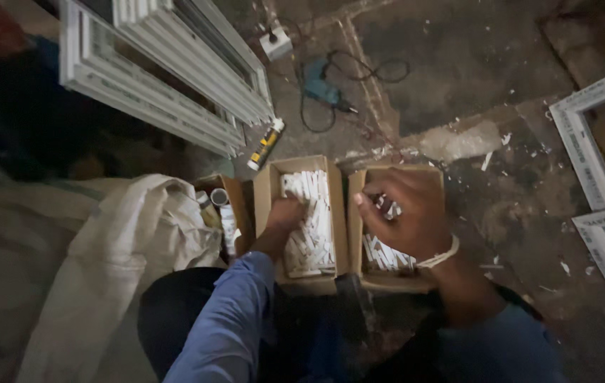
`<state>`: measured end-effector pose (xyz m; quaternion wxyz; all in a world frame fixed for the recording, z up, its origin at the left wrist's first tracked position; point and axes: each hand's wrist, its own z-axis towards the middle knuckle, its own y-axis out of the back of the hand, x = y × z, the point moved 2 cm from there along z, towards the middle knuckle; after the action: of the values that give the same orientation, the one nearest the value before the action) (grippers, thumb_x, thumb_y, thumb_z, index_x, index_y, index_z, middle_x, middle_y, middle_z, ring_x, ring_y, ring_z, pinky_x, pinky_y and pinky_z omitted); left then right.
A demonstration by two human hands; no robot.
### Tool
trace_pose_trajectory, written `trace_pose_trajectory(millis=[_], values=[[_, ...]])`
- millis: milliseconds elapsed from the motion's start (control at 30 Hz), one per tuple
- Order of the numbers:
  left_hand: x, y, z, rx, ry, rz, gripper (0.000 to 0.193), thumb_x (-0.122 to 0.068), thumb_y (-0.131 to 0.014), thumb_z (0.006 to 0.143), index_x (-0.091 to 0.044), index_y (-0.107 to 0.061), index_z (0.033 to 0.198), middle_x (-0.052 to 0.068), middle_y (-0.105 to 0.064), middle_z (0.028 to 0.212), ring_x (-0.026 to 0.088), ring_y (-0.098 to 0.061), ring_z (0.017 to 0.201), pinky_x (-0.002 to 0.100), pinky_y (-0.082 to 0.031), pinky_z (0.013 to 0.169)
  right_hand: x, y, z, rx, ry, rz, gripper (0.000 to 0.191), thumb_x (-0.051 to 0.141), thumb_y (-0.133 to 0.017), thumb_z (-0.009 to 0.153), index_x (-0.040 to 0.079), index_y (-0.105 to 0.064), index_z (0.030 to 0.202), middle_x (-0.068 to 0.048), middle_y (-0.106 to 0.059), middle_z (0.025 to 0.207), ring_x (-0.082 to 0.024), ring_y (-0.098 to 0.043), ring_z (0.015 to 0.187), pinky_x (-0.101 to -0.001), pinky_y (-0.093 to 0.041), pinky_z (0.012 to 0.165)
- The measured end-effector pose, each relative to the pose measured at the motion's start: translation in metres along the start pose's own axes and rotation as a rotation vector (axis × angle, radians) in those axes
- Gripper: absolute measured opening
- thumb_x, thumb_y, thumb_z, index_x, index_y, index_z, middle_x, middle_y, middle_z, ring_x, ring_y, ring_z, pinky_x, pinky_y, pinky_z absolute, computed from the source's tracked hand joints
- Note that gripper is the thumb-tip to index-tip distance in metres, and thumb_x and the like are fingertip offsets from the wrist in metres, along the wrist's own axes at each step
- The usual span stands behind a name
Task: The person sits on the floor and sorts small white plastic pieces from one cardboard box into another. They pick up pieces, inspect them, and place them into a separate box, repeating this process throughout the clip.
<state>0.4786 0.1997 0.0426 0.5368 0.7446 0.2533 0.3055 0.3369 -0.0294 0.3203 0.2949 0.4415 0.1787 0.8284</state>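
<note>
reaching left hand (284,216) into middle box (268,191), right hand (405,213) over neighbouring box (433,174)

Two cardboard boxes (267,188), matt brown, soft at the edges. Small white pieces (309,220) inside look like smooth plastic. Floor (472,64): rough bare concrete, dusty, flecked with white chips. Window frames (167,78) of glossy white plastic. Woven sack (104,255), coarse pale cloth. Sleeve (224,319) of smooth blue fabric.
</note>
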Motion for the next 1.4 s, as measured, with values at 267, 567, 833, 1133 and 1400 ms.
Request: trace_pose_trajectory(millis=[267, 567, 833, 1133, 1400], values=[[0.035, 0.029, -0.014, -0.267, 0.171, -0.609, 0.022, -0.013, -0.072, 0.078, -0.015, -0.085, 0.096, 0.017, -0.076, 0.09, 0.035, -0.074, 0.081, 0.044, -0.06, 0.076, -0.009, -0.035, -0.007, 0.055, -0.157, 0.076, 0.021, 0.02, -0.077, 0.092, 0.0, -0.069, 0.092, -0.012, -0.071, 0.088, -0.02, -0.071, 0.065, -0.0326, -0.054, 0.057], [0.011, 0.145, -0.097, -0.485, -0.045, -1.262, 0.02, -0.008, -0.071, 0.089, -0.007, -0.08, 0.107, 0.014, -0.08, 0.106, 0.014, -0.075, 0.086, 0.031, -0.059, 0.075, -0.052, -0.122, -0.045, 0.27, -1.172, 1.061, 0.048, 0.047, -0.055, 0.1, 0.015, -0.055, 0.135, -0.002, -0.069, 0.116, -0.02, -0.072, 0.097, -0.0396, -0.061, 0.083], [-0.028, 0.153, -0.102, -0.556, 0.09, -1.856, 0.037, -0.003, -0.066, 0.096, -0.005, -0.041, 0.123, 0.016, -0.076, 0.111, 0.02, -0.074, 0.091, 0.032, -0.063, 0.073, -0.034, -0.124, -0.056, 0.193, -0.841, 1.007, 0.037, 0.028, -0.056, 0.102, 0.006, -0.06, 0.132, -0.008, -0.073, 0.111, -0.021, -0.074, 0.092, -0.0372, -0.057, 0.07], [-0.045, 0.129, -0.061, -0.247, 0.064, -2.235, 0.043, -0.013, -0.051, 0.099, -0.008, -0.057, 0.141, 0.006, -0.07, 0.127, 0.015, -0.066, 0.111, 0.034, -0.049, 0.095, -0.075, -0.086, -0.085, -0.027, -0.897, 1.14, 0.032, 0.02, -0.058, 0.103, 0.007, -0.057, 0.133, -0.005, -0.07, 0.105, -0.019, -0.069, 0.089, -0.0349, -0.057, 0.074], [-0.046, 0.15, -0.067, -0.302, -0.012, -1.915, 0.036, -0.017, -0.064, 0.098, -0.007, -0.061, 0.132, 0.006, -0.068, 0.106, 0.013, -0.06, 0.095, 0.03, -0.051, 0.083, -0.067, -0.068, -0.079, 0.005, -0.937, 1.334, 0.035, 0.025, -0.057, 0.101, 0.002, -0.06, 0.127, -0.003, -0.066, 0.095, -0.014, -0.061, 0.078, -0.0272, -0.044, 0.059]])
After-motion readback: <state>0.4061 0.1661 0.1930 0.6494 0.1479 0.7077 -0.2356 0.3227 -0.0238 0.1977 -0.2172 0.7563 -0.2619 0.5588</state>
